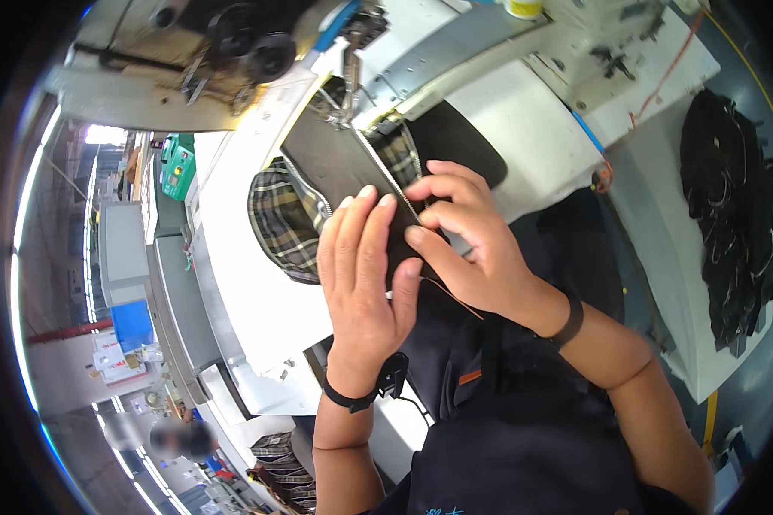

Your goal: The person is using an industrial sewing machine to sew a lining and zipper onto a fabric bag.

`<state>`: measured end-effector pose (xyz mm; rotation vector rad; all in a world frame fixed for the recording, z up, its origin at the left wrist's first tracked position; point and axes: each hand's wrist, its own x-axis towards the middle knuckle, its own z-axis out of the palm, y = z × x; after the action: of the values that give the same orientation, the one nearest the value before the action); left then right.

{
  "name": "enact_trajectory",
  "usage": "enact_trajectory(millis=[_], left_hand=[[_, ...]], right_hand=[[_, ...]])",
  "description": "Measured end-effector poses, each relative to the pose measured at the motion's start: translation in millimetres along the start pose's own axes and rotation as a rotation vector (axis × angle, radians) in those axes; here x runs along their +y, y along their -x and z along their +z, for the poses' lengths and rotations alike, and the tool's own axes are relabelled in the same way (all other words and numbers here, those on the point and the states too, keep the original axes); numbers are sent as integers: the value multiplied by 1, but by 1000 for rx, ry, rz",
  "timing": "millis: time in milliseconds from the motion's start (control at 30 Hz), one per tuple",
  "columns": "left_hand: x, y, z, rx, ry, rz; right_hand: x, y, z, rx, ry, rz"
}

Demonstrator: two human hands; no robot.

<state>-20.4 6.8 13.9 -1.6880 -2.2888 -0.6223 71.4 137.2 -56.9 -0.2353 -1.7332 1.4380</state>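
A dark fabric strip with a zipper edge (pixel 329 157) runs under the metal presser foot (pixel 344 115) of a sewing machine (pixel 410 63). Olive plaid fabric (pixel 279 219) lies on its left, partly bordered by another zipper; more plaid shows right of the strip. My left hand (pixel 361 275) lies on the strip and plaid with long fingers stretched out, pressing flat. My right hand (pixel 471 245) has bent fingers closed on the strip's right zipper edge, thumb on the dark fabric near my left fingertips.
The white worktable (pixel 240 300) surrounds the work. Piled black items (pixel 721 219) lie at the right. A green case (pixel 178 166) and blue bin (pixel 132 326) are at left, stacked plaid pieces (pixel 279 463) below, and blurred people (pixel 180 438) at lower left.
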Motion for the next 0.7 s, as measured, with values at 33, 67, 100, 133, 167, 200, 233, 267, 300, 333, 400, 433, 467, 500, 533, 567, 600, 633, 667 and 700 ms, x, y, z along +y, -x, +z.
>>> enact_trajectory(millis=[33, 67, 100, 133, 167, 200, 233, 267, 300, 333, 400, 433, 467, 500, 533, 567, 600, 633, 667, 700], left_hand=[[-1, -3, -1, -5, 7, 3], [-3, -4, 1, -16, -36, -1], [-5, -5, 3, 4, -23, -8], [-6, -7, 3, 13, -14, -15], [-8, -8, 3, 20, -5, -22], [-12, -6, 4, 35, 4, -20], [-14, -5, 3, 46, 3, -28], [-16, -4, 2, 47, -10, -29], [-16, -5, 2, 48, -14, -24], [-17, -5, 3, 34, -12, -23], [-16, -7, 2, 26, 33, -49], [-16, -9, 0, 10, 71, -70], [-15, -10, -4, -4, 69, -76], [-17, -12, -4, -1, 74, -77], [-19, -13, -4, 3, 75, -67], [-22, -14, -3, 7, 75, -55], [-25, -13, -2, 20, 89, -50], [-26, -14, -2, 20, 90, -50], [-25, -14, -3, 20, 106, -53], [-24, -16, -4, 22, 123, -55]], right_hand=[[-2, -2, -1, -8, 5, -11], [-2, -2, -1, -12, 20, -24], [-6, -4, -2, -14, 9, -8], [-7, -4, -2, -21, -18, 3], [-7, -4, -1, -28, -45, 15], [-9, -6, 0, -43, -7, -6], [-8, -7, 0, -69, 29, -49], [-7, -9, 1, -89, 30, -54], [-7, -10, -1, -103, 39, -57], [-7, -11, -3, -110, 48, -59], [-7, -13, -5, -126, -15, -44], [-8, -13, -3, -133, -14, -46], [-10, -12, 0, -120, -74, -17], [-11, -12, 1, -104, -129, 12], [-11, -12, 1, -113, -117, 6], [-13, -12, 1, -115, -113, 6], [-14, -11, 2, -115, -154, 39], [-16, -10, 3, -114, -194, 72], [-16, -10, 4, -118, -231, 78], [-18, -11, 3, -116, -229, 77]])
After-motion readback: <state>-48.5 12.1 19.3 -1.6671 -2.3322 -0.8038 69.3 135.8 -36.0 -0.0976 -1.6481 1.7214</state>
